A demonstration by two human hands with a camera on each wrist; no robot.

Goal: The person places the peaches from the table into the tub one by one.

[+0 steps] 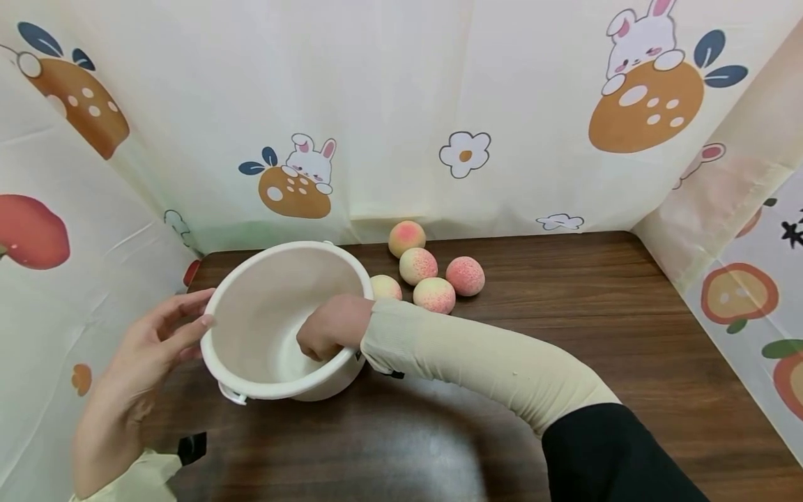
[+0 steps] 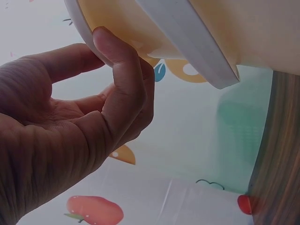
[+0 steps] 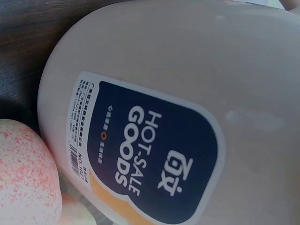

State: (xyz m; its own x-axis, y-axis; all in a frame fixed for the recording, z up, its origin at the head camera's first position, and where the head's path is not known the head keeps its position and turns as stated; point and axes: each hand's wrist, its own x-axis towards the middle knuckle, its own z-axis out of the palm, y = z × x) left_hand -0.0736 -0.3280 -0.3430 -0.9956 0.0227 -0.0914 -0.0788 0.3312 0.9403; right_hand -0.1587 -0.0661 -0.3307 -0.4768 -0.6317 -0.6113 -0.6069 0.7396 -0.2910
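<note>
A white plastic bucket (image 1: pixel 251 307) stands on the left of the table, tilted a little. My left hand (image 1: pixel 150 348) pinches its rim on the left, thumb and fingers on either side, as the left wrist view of the hand (image 2: pixel 89 93) shows too. Over the right rim reaches my right hand (image 1: pixel 332 328), down inside the bucket. Its fingers look curled, but their undersides are hidden, so whether they hold anything does not show. The right wrist view shows the bucket's outer wall with a dark label (image 3: pixel 150 150), not the hand.
Several pink-and-yellow peaches lie right of the bucket, among them a redder peach (image 1: pixel 465 276) and one at the back (image 1: pixel 406 239). A peach (image 3: pixel 28 173) sits close to the bucket wall. Printed curtains (image 1: pixel 389 104) border the dark wooden table (image 1: pixel 627 335).
</note>
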